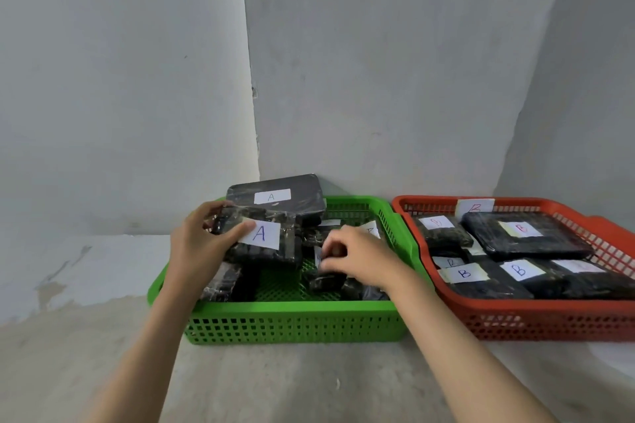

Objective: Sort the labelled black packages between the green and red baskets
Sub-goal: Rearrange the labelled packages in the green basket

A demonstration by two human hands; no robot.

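Gripping an A-labelled package (261, 240) – left hand (199, 244); right hand (357, 261) clasping a small package (324, 280) – label hidden

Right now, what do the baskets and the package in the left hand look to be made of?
Green basket and red basket: rigid moulded plastic, judging by the even grid holes and matte colour. Package in the left hand, marked A: black, wrapped in clear glossy film that glints and wrinkles; label looks like white paper. Contents cannot be told.
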